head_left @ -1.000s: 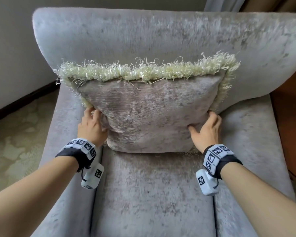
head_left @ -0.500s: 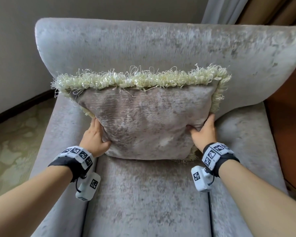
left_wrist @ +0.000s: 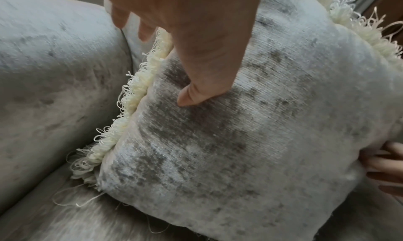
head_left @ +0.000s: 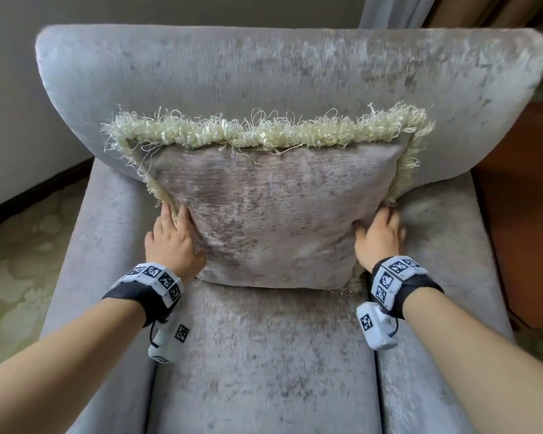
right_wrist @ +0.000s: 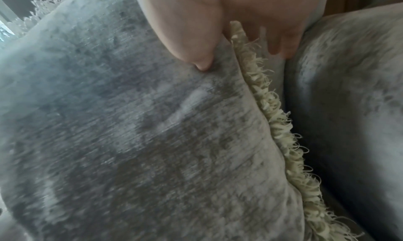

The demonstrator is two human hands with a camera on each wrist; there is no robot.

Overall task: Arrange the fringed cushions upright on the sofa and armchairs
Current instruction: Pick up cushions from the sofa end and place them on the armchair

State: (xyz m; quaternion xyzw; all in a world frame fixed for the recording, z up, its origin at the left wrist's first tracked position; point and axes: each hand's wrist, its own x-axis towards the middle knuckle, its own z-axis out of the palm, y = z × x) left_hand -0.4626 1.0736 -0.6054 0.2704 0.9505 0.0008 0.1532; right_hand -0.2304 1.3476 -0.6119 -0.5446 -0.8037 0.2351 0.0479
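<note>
A grey velvet cushion (head_left: 273, 214) with cream fringe stands upright on the seat of a grey velvet armchair (head_left: 264, 67), leaning against its backrest. My left hand (head_left: 170, 239) grips the cushion's lower left edge, thumb on the front face (left_wrist: 196, 93) and fingers behind the fringe. My right hand (head_left: 378, 238) grips the lower right edge the same way, thumb pressing the front (right_wrist: 202, 62) and fingers behind the fringe. The cushion (left_wrist: 240, 141) fills both wrist views (right_wrist: 130, 141).
The armchair's padded arms (head_left: 107, 245) flank the cushion closely on both sides. A brown wooden piece of furniture (head_left: 527, 214) stands to the right of the chair. Patterned carpet (head_left: 19, 261) and a wall lie to the left, a curtain (head_left: 389, 10) behind.
The cushion has been pushed back and set more upright against the backrest. Both hands stayed on its lower side edges.
</note>
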